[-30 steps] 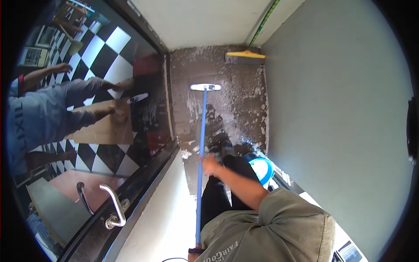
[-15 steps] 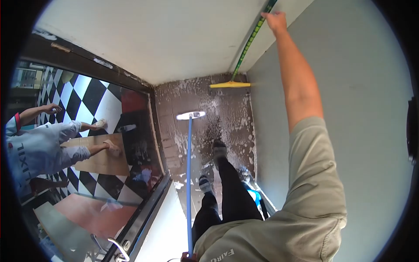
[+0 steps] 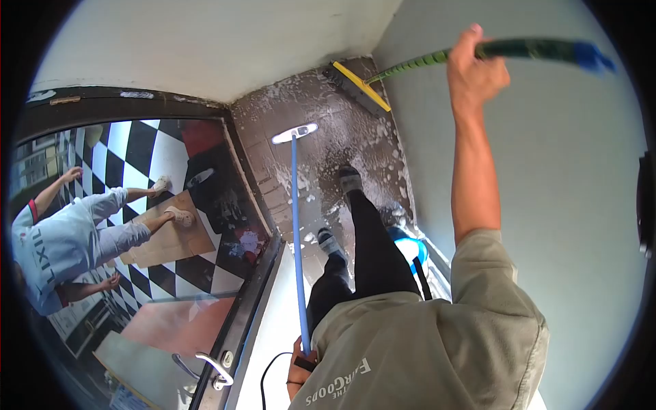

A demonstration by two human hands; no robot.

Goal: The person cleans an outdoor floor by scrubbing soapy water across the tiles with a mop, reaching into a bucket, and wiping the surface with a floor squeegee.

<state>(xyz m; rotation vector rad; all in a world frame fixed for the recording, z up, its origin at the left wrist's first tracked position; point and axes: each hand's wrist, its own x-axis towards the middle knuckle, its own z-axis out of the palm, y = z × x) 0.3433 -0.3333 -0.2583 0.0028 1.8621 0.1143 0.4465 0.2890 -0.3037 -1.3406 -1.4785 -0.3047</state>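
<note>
Gripping the squeegee (image 3: 361,86) high on its likely light, stiff pole (image 3: 417,62), the right hand (image 3: 478,80) curls closed; the left hand (image 3: 296,373) clasps the mop handle (image 3: 296,239).

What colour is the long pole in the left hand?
The pole is plain blue, clearest in the head view.

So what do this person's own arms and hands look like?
Both are human and bare. The right hand has no glove and no band at its wrist; a short, loose olive-grey sleeve ends above the elbow. The left hand, also gloveless, has a dark band at the wrist. Its sleeve can't be made out.
</note>
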